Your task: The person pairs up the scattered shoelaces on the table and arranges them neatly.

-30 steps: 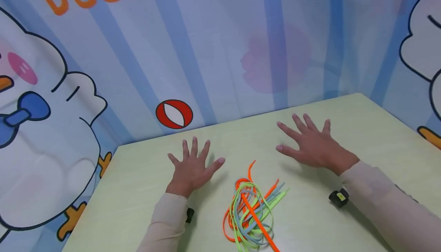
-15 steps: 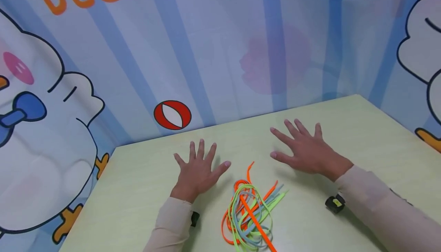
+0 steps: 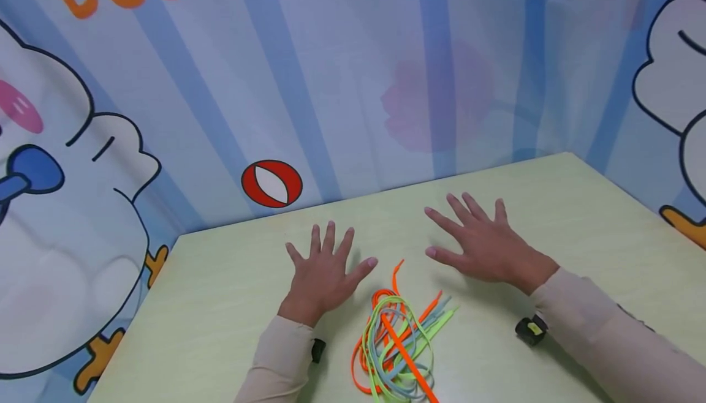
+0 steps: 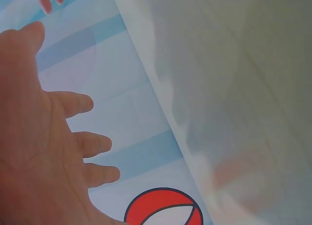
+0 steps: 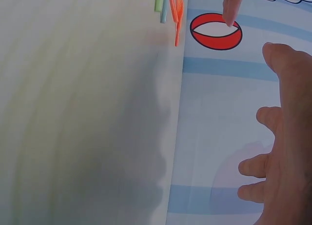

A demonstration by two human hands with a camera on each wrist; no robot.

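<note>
A loose tangle of flat shoelaces (image 3: 394,348) in orange, light green and grey-blue lies on the table in the head view, its lower end cut off by the frame. To the left of it, my left hand (image 3: 320,283) hovers palm down with fingers spread, holding nothing. Beyond the laces and to the right, my right hand (image 3: 488,247) hovers too, its fingers spread and holding nothing. Lace tips (image 5: 175,15) show at the top of the right wrist view. Both palms face the tabletop, and each wrist view shows a hand's shadow there.
The pale table (image 3: 220,305) meets a blue striped backdrop (image 3: 353,84) along its far edge. Printed cartoon ducks flank the scene, and a printed red and white ball (image 3: 272,183) sits just above that edge. A small dark device (image 3: 531,330) is worn under the right wrist.
My left hand has drifted right, and my right hand has drifted left and slightly nearer, so they stand closer together. The laces lie as before; the view has shifted slightly.
</note>
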